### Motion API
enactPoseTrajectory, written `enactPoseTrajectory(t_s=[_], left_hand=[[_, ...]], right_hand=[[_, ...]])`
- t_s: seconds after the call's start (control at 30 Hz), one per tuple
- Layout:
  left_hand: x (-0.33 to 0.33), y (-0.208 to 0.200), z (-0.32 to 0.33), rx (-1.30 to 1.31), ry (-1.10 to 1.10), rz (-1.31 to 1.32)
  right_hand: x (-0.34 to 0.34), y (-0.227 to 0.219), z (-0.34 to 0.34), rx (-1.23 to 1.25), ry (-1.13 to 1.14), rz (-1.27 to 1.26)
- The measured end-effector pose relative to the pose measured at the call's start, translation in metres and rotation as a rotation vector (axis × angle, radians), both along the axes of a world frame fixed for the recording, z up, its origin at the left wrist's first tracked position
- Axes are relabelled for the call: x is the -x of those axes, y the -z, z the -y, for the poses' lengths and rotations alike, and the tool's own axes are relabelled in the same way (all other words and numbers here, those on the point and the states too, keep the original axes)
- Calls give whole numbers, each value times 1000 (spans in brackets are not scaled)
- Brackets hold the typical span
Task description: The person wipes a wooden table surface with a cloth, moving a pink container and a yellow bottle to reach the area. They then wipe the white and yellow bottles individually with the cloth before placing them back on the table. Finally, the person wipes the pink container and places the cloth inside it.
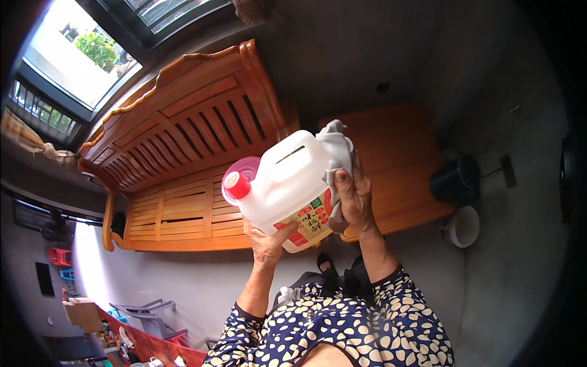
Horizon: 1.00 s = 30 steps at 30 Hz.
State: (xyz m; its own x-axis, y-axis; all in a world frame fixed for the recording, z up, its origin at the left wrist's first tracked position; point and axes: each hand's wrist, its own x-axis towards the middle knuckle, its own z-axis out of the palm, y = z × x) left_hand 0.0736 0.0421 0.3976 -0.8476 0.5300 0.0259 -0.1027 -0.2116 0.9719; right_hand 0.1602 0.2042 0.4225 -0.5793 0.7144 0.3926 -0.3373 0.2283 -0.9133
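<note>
Held up in front of me is a white plastic jug (284,168) with a moulded handle, tilted so that its red cap (237,185) points to the left. A red and yellow label covers its near side. My left hand (267,243) grips the jug from below, its thumb over the label. My right hand (358,202) is closed on a grey cloth (337,150), pressed against the jug's base at the right. The cloth hides the base, and some of my fingers are out of sight behind jug and cloth.
Behind the jug a slatted wooden bench (183,211) stands under the window, with a pink round plastic thing (249,164) partly hidden there. To the right are a wooden table (397,162), a black kettle-like container (455,179) and a white bucket (463,226). A grey chair (150,318) stands lower left.
</note>
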Motion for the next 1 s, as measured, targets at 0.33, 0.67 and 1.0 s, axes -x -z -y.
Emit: enactPoseTrajectory(t_s=[0.33,0.67,1.0], left_hand=[[-3,-12,6,-59,46,31],[-23,-19,11,32,-143,-290],[-31,-2,30,-20,-76,-373]], right_hand=[[-13,23,32,-528,282,58],[-13,-58,46,-888,282,423],[-19,-85,39,-743,-24,837]])
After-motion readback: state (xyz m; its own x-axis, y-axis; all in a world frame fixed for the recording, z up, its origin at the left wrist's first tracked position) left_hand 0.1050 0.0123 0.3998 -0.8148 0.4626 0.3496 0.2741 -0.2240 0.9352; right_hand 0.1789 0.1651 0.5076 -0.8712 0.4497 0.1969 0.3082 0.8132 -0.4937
